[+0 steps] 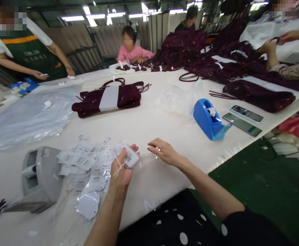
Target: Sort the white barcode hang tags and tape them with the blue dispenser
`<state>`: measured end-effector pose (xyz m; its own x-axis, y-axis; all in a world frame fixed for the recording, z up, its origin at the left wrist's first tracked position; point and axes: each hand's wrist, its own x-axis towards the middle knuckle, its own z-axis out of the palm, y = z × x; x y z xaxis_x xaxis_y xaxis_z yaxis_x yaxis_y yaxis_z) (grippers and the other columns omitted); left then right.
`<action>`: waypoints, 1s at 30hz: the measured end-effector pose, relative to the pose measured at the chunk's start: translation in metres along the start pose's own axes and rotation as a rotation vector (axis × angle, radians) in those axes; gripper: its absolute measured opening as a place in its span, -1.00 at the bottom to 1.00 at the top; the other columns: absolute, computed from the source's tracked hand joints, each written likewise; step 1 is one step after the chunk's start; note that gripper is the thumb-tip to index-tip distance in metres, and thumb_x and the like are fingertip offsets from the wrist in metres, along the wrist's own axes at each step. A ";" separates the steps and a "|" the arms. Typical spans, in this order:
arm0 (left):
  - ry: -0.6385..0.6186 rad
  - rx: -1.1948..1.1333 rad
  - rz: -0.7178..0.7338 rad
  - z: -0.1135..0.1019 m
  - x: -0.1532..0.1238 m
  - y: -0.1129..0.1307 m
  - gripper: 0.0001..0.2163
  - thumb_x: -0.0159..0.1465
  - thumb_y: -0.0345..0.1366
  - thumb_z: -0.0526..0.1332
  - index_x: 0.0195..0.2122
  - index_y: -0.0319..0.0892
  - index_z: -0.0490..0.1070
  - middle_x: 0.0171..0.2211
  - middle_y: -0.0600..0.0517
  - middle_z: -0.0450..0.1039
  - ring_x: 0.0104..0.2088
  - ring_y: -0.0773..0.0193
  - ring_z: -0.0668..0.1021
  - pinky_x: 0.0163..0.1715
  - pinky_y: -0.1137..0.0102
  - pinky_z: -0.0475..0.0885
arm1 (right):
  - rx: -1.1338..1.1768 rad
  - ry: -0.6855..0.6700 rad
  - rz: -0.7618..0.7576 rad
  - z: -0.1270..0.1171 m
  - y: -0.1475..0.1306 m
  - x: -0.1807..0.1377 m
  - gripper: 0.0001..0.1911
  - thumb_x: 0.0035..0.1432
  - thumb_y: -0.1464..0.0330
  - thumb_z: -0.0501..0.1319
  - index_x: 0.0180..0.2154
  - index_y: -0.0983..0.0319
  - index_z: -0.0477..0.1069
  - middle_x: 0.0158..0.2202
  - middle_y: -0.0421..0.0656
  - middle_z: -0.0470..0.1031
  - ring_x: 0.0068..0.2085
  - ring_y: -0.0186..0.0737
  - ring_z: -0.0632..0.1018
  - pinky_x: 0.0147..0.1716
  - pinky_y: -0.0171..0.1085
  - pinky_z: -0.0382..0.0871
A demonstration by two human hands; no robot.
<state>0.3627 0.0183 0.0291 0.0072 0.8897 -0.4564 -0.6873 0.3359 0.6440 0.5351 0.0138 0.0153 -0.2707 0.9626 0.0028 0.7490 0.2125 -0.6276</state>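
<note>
My left hand [121, 167] is closed on a white barcode tag in a clear sleeve [129, 155], held just above the white table [149, 126]. A pile of several more white barcode tags [88, 171] lies to its left. My right hand [163, 151] hovers a little to the right of the tag, fingers curled and pinched together near the edge of a thin clear film; whether it grips anything I cannot make out.
A grey tape dispenser [38, 177] sits left of the tags, a blue one [209, 119] at right beside two phones [244, 119]. A maroon bag [108, 97] lies mid-table, clear plastic sheeting [29, 116] at left. Other people work around heaps of maroon bags [216, 58].
</note>
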 end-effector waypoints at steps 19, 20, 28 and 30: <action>-0.107 -0.221 -0.286 0.010 0.010 -0.002 -0.82 0.24 -0.33 0.05 -0.20 -0.29 0.35 -0.37 -0.15 0.48 -0.38 0.15 0.56 -0.38 0.27 0.48 | -0.181 -0.240 0.206 -0.012 0.051 0.014 -0.61 -0.23 0.41 0.23 -0.23 0.24 0.33 -0.33 -0.15 0.39 -0.35 -0.23 0.40 -0.41 -0.33 0.16; -0.104 -0.205 -0.262 0.008 0.011 -0.003 -0.81 0.24 -0.34 0.05 -0.18 -0.29 0.34 -0.35 -0.16 0.48 -0.37 0.15 0.56 -0.39 0.27 0.48 | -0.166 -0.244 0.222 -0.012 0.051 0.014 -0.65 -0.26 0.41 0.24 -0.29 0.24 0.35 -0.37 -0.16 0.38 -0.38 -0.23 0.39 -0.44 -0.33 0.15; -0.013 -0.173 -0.223 -0.007 0.017 -0.001 -0.81 0.25 -0.29 0.06 -0.21 -0.30 0.31 -0.40 -0.16 0.48 -0.39 0.10 0.57 -0.47 0.30 0.47 | 0.044 -0.174 0.217 -0.020 0.040 -0.001 -0.83 -0.23 0.43 0.22 -0.52 0.22 0.23 -0.54 -0.27 0.31 -0.48 -0.32 0.34 -0.51 -0.35 0.14; 0.009 -0.167 -0.218 -0.008 0.019 -0.004 -0.81 0.25 -0.27 0.07 -0.21 -0.29 0.30 -0.42 -0.14 0.48 -0.41 0.11 0.57 -0.48 0.29 0.46 | 0.193 -0.104 0.223 -0.021 0.028 -0.006 -0.84 -0.13 0.34 0.19 -0.47 0.21 0.21 -0.55 -0.29 0.33 -0.49 -0.33 0.36 -0.51 -0.35 0.18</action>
<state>0.3593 0.0318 0.0128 0.1624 0.7991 -0.5789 -0.7808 0.4628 0.4198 0.5708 0.0173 0.0144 -0.1808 0.9574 -0.2249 0.6706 -0.0473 -0.7403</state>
